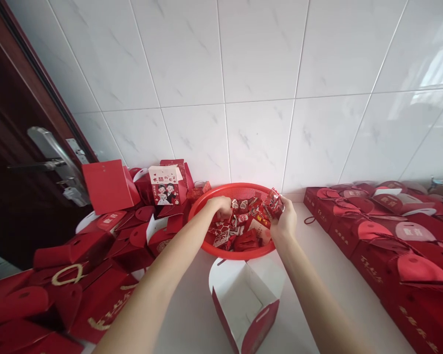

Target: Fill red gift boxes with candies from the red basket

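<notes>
A round red plastic basket [236, 255] with a mesh wall stands against the tiled wall, holding many red-wrapped candies [246, 240]. My left hand [222, 207] reaches into its left side with the fingers curled down among the candies; whether they grip one is hidden. Over the basket's right rim, my right hand [286, 219] is closed on several wrapped candies [274, 202], held up by the thumb and fingers. Nearest me, between my forearms, sits a red gift box [260, 327] with its flaps spread and its white inside showing.
Red gift boxes [121, 236] are heaped at the left, among them a box with a printed couple [166, 187]. At the right, closed red boxes [372, 246] stand in rows. A dark door with a metal handle [55, 157] borders the left side. White tiles [258, 142] rise behind.
</notes>
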`<state>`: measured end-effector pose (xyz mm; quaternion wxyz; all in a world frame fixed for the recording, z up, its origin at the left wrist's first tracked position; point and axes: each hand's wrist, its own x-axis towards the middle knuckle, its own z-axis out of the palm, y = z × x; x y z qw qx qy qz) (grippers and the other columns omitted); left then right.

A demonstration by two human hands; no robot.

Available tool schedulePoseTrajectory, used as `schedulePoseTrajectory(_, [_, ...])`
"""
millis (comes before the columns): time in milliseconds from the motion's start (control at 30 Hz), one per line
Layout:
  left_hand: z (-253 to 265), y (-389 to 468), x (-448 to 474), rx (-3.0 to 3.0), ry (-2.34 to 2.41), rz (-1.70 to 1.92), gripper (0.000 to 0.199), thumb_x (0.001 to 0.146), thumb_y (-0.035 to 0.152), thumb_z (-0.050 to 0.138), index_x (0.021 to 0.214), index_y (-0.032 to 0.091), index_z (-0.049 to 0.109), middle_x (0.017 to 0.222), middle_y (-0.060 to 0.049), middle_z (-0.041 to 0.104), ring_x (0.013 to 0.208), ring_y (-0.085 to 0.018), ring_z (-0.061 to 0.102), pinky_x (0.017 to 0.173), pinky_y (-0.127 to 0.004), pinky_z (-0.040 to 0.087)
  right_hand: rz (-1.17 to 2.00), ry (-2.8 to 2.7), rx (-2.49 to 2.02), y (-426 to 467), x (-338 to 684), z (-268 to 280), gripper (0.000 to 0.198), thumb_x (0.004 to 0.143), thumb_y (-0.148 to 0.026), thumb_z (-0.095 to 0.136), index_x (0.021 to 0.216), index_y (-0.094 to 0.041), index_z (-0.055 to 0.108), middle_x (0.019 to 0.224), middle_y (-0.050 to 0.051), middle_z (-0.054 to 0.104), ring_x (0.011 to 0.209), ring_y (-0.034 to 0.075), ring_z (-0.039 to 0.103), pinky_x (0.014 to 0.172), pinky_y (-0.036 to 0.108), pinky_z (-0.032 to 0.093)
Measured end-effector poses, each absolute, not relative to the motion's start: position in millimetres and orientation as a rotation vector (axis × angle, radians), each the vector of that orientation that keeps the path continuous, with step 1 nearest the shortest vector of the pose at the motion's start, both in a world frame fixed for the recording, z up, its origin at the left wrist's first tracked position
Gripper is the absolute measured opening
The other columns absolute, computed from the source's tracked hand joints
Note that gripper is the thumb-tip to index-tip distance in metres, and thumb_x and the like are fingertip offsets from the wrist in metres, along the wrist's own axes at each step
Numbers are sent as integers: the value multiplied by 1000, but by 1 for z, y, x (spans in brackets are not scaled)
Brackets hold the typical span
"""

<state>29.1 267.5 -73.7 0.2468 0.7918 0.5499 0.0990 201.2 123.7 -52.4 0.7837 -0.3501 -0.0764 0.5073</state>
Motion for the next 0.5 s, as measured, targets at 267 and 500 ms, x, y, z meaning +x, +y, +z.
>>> schedulePoseTrajectory(267, [-64, 238, 74, 2447, 1202, 502, 14, 76, 33, 72, 86, 25, 77, 100, -4, 74, 97, -23, 66, 89, -30, 48, 974, -189, -747, 128, 203, -60, 8, 72, -27, 60, 75, -23, 54, 60, -7, 62, 51, 13, 61, 46, 23, 51])
schedulePoseTrajectory(500, [-80, 231, 105, 2795, 976, 10, 27, 54, 36, 88, 51, 21, 66, 85, -7, 72, 104, -31, 63, 106, -41, 40, 975, -125, -707, 135, 209, -65, 5, 72, -22, 60, 73, -20, 56, 64, -8, 60, 53, 9, 56, 48, 20, 48])
